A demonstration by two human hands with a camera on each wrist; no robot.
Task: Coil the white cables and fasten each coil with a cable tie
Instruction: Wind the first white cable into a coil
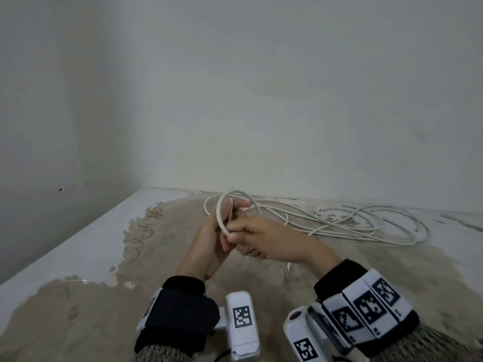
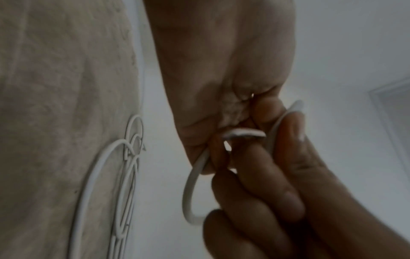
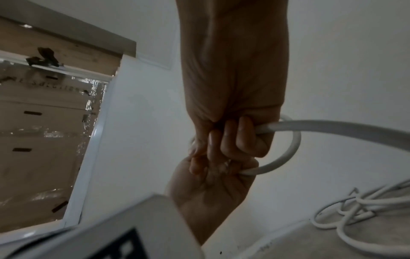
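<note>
A white cable [image 1: 366,226] lies in loose tangled loops on the worn table [image 1: 78,244] at the back right. One stretch of it rises into a small loop [image 1: 222,205] held above the table's middle. My left hand [image 1: 224,226] grips this loop from the left, fingers curled round it. My right hand [image 1: 235,240] meets it from the right and pinches the same cable. In the right wrist view my right hand's fingers [image 3: 241,140] curl round the cable [image 3: 332,128], with the left hand [image 3: 210,189] just below. In the left wrist view the loop [image 2: 190,192] hangs between both hands. No cable tie shows.
Pale walls [image 1: 261,100] close the table at the back and on the left. The table's left edge [image 1: 65,239] runs diagonally toward me. A beige worn patch [image 1: 104,322] covers the near tabletop. Stacked cardboard boxes [image 3: 44,122] stand beyond a white frame.
</note>
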